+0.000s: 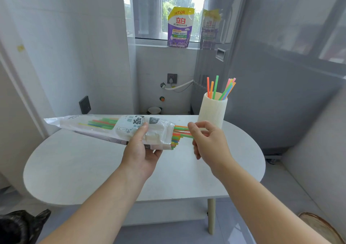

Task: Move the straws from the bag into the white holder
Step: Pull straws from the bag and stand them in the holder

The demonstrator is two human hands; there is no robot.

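A long clear plastic bag (104, 126) full of coloured straws is held level above the table by my left hand (139, 150), which grips it near its open right end. Straw ends (180, 133) in green, orange and yellow stick out of that opening. My right hand (207, 140) pinches the tips of these straws between thumb and fingers. The white ribbed holder (212, 111) stands on the table just behind my right hand, with several coloured straws (221, 88) upright in it.
The white oval table (93, 168) lies below both hands. A grey appliance (271, 75) rises at the right, close behind the holder. A purple detergent pouch (179, 27) stands on the window sill. A dark object (20, 225) sits on the floor at bottom left.
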